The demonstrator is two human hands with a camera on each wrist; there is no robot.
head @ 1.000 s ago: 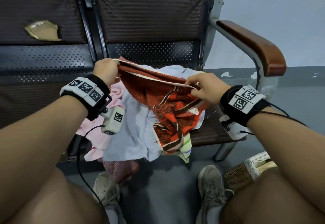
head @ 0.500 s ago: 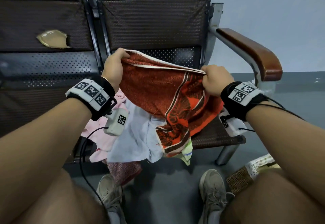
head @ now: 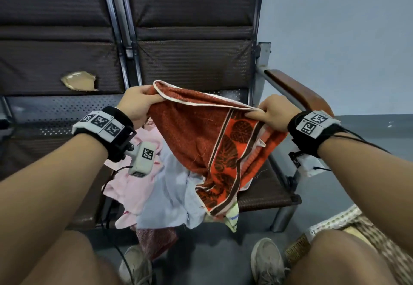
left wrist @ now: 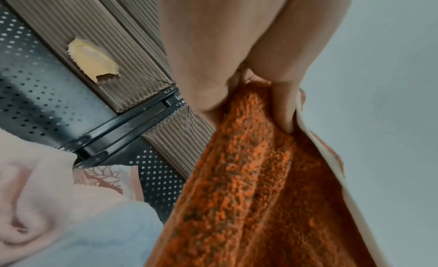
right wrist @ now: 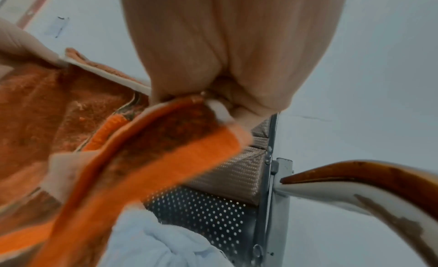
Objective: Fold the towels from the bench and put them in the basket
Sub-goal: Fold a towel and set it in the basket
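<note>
Head view: your left hand (head: 140,103) and right hand (head: 271,114) each pinch a top corner of the orange towel (head: 201,132), hanging above the counter (head: 266,193); level the corners before folding.
Left wrist: fingers (left wrist: 283,110) curled tight into the pile; hold firm.
Right wrist: the pinched edge is doubled; smooth it.

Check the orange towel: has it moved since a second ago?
Yes. The orange towel has been lifted off the pile: both hands now hold its top edge up against the bench backrest, where earlier it lay low over the seat.
</note>
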